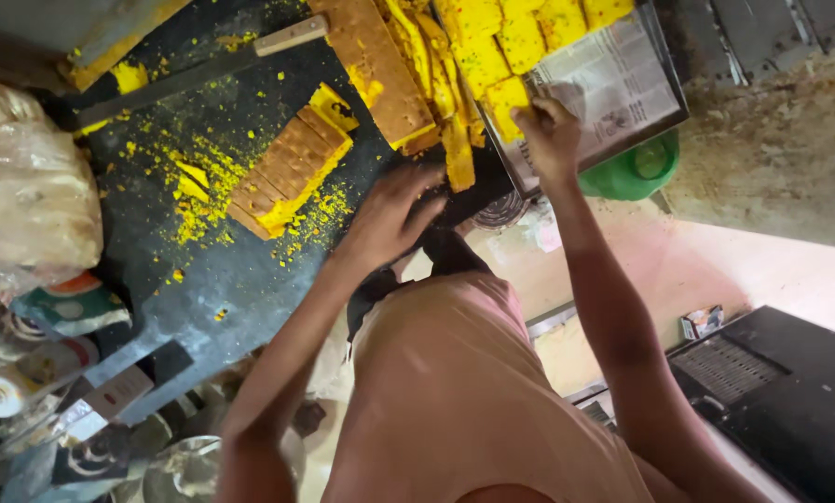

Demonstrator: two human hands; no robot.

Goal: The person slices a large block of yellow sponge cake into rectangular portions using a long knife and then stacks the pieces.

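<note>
My right hand (548, 135) pinches a yellow cake piece (504, 101) at the near corner of a metal tray (664, 102) lined with newspaper, where several more yellow pieces lie. Fingers apart, my left hand (390, 219) rests on the edge of the dark worktop (222, 270) and holds nothing. Just left of it lies a row of cut slices with brown crust (287, 172). A large brown-topped cake slab (380, 70) and long yellow strips (455, 140) lie between the two hands.
A long knife with a wooden handle (203, 70) lies at the back of the worktop amid yellow crumbs. A green bowl (636, 168) sits under the tray. A plastic bag (26, 196) and packets are at left, a black appliance (781, 391) at lower right.
</note>
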